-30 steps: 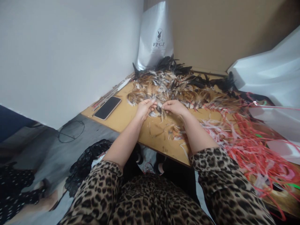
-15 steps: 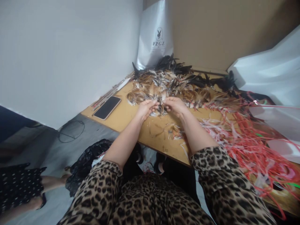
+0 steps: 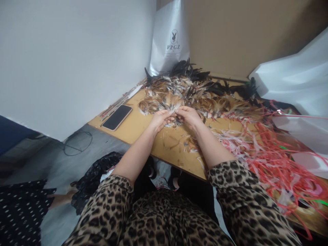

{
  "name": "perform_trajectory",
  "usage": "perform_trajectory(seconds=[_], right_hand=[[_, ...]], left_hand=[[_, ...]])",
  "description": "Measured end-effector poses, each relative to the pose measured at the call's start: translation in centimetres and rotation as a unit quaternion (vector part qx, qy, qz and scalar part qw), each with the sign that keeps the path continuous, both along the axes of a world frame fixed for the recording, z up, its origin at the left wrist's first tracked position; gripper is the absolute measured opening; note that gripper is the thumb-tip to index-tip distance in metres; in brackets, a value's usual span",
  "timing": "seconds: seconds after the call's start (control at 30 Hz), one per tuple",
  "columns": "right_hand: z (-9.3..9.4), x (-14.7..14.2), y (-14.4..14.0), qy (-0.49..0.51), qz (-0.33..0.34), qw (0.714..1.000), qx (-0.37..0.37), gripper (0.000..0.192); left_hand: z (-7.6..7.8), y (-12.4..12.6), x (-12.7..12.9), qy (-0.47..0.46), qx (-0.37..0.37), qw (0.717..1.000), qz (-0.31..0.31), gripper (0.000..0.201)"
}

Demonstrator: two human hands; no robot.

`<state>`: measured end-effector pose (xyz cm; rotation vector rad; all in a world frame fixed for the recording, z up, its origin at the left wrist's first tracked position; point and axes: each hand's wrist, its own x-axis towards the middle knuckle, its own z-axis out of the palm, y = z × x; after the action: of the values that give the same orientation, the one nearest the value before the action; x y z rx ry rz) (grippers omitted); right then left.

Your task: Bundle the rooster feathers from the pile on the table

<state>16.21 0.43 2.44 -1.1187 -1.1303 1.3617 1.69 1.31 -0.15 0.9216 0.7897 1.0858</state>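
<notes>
Between my two hands, at the front of the pile, is a small tuft of tan and white feathers (image 3: 172, 102). My left hand (image 3: 162, 119) pinches its base with thumb and forefinger. From the other side my right hand (image 3: 188, 116) is closed on the same tuft, fingertips almost touching the left ones. Just behind lies a large heap of brown, white and black feathers (image 3: 220, 102). Loose feather scraps (image 3: 191, 143) are scattered on the yellow tabletop (image 3: 143, 126) beneath my wrists.
A phone (image 3: 117, 117) lies near the table's left edge. Tangled red and white plastic strips (image 3: 271, 167) cover the right side. A white printed bag (image 3: 170, 37) stands at the back. Another person's dotted garment (image 3: 23, 208) and a black plastic bag (image 3: 94, 177) are at lower left.
My right hand has moved slightly left, bringing its fingertips closer to my left hand at the tuft. The other person's dotted garment has shifted right at lower left.
</notes>
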Motion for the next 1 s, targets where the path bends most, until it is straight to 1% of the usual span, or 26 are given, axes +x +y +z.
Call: perform_trajectory(seconds=[0.27,0.37,0.5,0.6,0.7,0.8,1.0], right_hand=[[-0.07,0.16,-0.02,-0.070,-0.013,0.997,0.026,0.030],[-0.10,0.18,-0.03,-0.107,-0.022,0.993,0.050,0.028],[-0.28,0.20,0.28,-0.144,-0.025,0.986,0.084,0.028],[-0.31,0.16,0.44,-0.165,-0.030,0.982,0.089,0.029],[-0.24,0.08,0.37,-0.153,-0.040,0.984,0.077,0.028],[-0.24,0.12,0.30,-0.127,-0.048,0.988,0.073,0.026],[-0.15,0.40,0.40,-0.117,-0.019,0.989,0.090,0.025]], left_hand=[[0.00,0.07,-0.09,-0.015,-0.011,1.000,0.003,0.015],[-0.02,0.04,-0.06,-0.012,-0.011,1.000,0.005,0.015],[0.06,0.00,0.16,0.003,0.008,1.000,0.022,0.015],[0.16,-0.02,0.32,0.017,0.025,0.999,0.034,0.015],[0.21,-0.02,0.36,0.019,0.037,0.998,0.037,0.015],[0.17,-0.05,0.33,0.024,0.041,0.999,0.026,0.017],[0.12,-0.31,0.25,0.030,0.025,0.999,-0.023,0.020]])
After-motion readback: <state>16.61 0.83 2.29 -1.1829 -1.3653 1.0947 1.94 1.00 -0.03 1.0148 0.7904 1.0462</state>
